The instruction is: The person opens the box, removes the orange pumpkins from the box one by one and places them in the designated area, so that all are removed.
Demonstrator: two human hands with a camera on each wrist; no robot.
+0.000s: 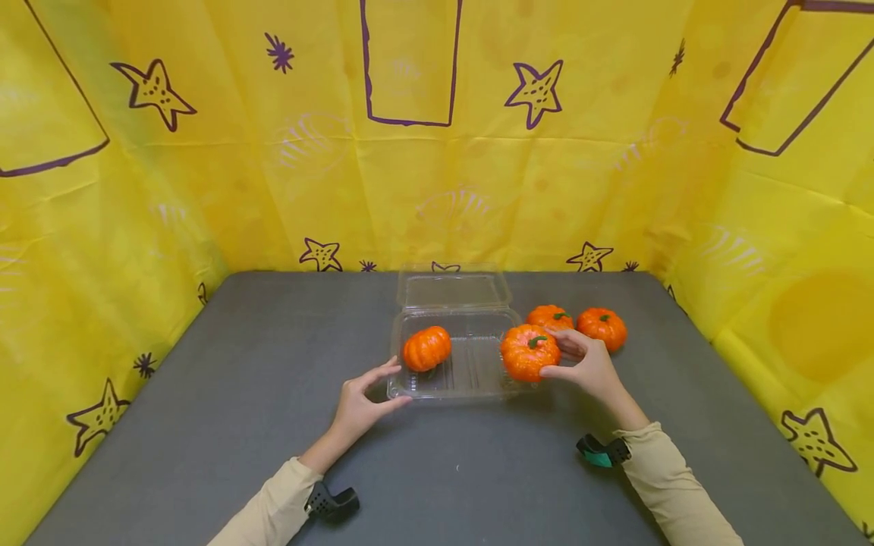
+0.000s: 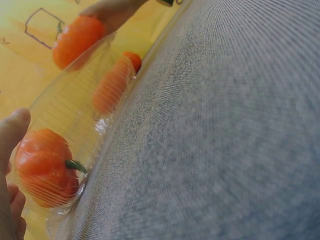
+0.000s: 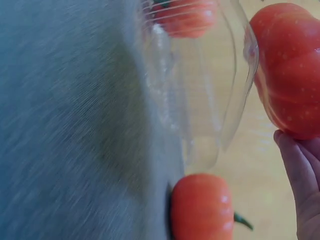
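A clear plastic clamshell container (image 1: 471,390) stands on the table, its lid (image 1: 454,290) folded back. One small orange pumpkin (image 1: 426,349) lies on its side in the left part, green stem (image 2: 76,165) low in the left wrist view. My left hand (image 1: 362,398) holds the container's front left corner, thumb at the front and fingers along the left side. Between thumb and fingers, my right hand (image 1: 590,368) grips another pumpkin (image 1: 526,355), stem up, raised over the container's right end. In the right wrist view this held pumpkin (image 3: 295,70) is above the rim.
Two more pumpkins sit on the table right of the container: one (image 1: 546,315) partly hidden behind the held one, the other (image 1: 602,327) beyond my right hand. A yellow patterned cloth (image 1: 423,182) walls the grey table (image 1: 451,470) at back and sides.
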